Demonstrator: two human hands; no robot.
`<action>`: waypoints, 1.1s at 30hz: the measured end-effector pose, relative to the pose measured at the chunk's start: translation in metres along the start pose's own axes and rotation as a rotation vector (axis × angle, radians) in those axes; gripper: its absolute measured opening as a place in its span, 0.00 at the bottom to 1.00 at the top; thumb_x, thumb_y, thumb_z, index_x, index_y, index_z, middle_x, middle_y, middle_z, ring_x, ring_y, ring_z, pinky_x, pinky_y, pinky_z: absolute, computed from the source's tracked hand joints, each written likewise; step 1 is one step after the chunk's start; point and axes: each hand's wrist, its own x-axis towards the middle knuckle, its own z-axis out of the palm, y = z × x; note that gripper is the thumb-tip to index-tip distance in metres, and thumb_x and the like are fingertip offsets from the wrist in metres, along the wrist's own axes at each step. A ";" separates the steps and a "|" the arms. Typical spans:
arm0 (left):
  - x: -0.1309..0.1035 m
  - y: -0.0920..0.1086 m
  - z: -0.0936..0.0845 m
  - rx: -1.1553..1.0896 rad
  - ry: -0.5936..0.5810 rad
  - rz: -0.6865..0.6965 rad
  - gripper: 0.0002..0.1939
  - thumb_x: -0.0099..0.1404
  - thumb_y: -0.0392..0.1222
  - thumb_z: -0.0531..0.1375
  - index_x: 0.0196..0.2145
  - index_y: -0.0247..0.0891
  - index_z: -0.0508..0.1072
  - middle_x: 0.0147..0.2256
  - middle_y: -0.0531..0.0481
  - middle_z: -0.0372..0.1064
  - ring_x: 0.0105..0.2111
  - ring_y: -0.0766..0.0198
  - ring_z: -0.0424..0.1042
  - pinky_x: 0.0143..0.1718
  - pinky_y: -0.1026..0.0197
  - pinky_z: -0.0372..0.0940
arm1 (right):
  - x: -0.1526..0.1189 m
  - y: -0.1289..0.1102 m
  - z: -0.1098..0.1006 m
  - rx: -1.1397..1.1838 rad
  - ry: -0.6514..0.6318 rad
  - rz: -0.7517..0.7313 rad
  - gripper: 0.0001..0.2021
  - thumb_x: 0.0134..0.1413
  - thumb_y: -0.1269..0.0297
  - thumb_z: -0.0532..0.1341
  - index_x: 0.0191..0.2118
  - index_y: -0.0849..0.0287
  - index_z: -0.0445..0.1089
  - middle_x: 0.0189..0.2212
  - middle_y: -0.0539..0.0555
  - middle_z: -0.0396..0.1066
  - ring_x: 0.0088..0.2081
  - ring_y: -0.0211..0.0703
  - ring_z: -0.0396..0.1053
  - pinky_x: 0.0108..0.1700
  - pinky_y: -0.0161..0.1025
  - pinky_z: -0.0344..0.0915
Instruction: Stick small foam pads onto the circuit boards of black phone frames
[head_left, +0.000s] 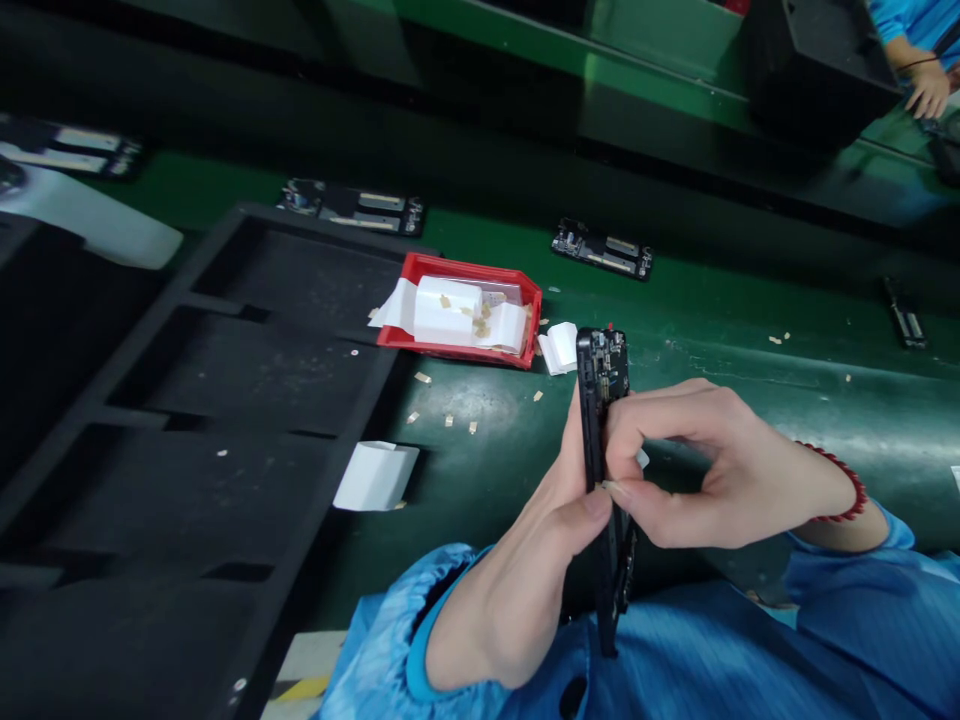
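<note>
Left hand [517,570]: I've got it gripping the black device frame [590,405], thumb on the edge; firm but gentle imo.
Right hand [739,470]: finger and thumb pinched narrow at that edge, can't tell if anything's between.
Frame spot: near-upright, right of the red bin [459,358].
Tip: I'd avoid pressing the exposed circuitry [611,360].

1. A black compartmented tray [247,370] lies at left.
2. A red bin [472,270] holds white paper [442,315].
3. A folded white sheet [375,476] lies by the tray's edge.
4. A black box [825,80] stands at upper right.
</note>
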 end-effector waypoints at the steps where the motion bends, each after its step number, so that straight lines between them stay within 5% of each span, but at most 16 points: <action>1: 0.000 -0.001 -0.001 0.012 -0.004 0.012 0.38 0.66 0.55 0.56 0.71 0.47 0.58 0.69 0.53 0.60 0.73 0.41 0.47 0.73 0.42 0.44 | 0.000 0.000 0.000 -0.003 -0.001 -0.002 0.10 0.53 0.81 0.64 0.29 0.59 0.65 0.25 0.42 0.66 0.28 0.26 0.62 0.33 0.25 0.63; 10: -0.003 -0.002 -0.006 0.011 -0.003 -0.009 0.38 0.67 0.54 0.55 0.72 0.50 0.56 0.65 0.52 0.65 0.69 0.39 0.55 0.70 0.40 0.52 | 0.000 -0.003 -0.001 -0.147 0.083 0.008 0.10 0.58 0.74 0.65 0.28 0.61 0.67 0.23 0.44 0.68 0.26 0.28 0.64 0.30 0.28 0.64; 16: -0.009 0.004 -0.001 -0.013 0.166 -0.046 0.34 0.68 0.53 0.56 0.70 0.52 0.60 0.61 0.50 0.69 0.66 0.44 0.61 0.70 0.43 0.52 | -0.015 -0.011 0.025 -0.171 0.495 -0.118 0.06 0.58 0.76 0.66 0.37 0.58 0.72 0.30 0.50 0.75 0.31 0.34 0.71 0.35 0.33 0.70; 23: -0.016 0.004 0.003 -0.083 0.207 -0.003 0.34 0.67 0.53 0.59 0.69 0.50 0.62 0.64 0.49 0.66 0.63 0.41 0.65 0.63 0.44 0.64 | -0.007 0.000 0.051 -0.057 0.556 -0.159 0.06 0.59 0.77 0.64 0.35 0.59 0.74 0.26 0.49 0.75 0.27 0.34 0.71 0.31 0.33 0.71; 33: -0.020 0.003 0.010 -0.094 0.201 0.077 0.32 0.69 0.51 0.57 0.69 0.51 0.62 0.69 0.53 0.60 0.71 0.46 0.54 0.72 0.45 0.51 | -0.002 0.006 0.053 0.017 0.525 -0.170 0.04 0.59 0.74 0.65 0.34 0.59 0.73 0.27 0.49 0.75 0.28 0.35 0.72 0.35 0.35 0.73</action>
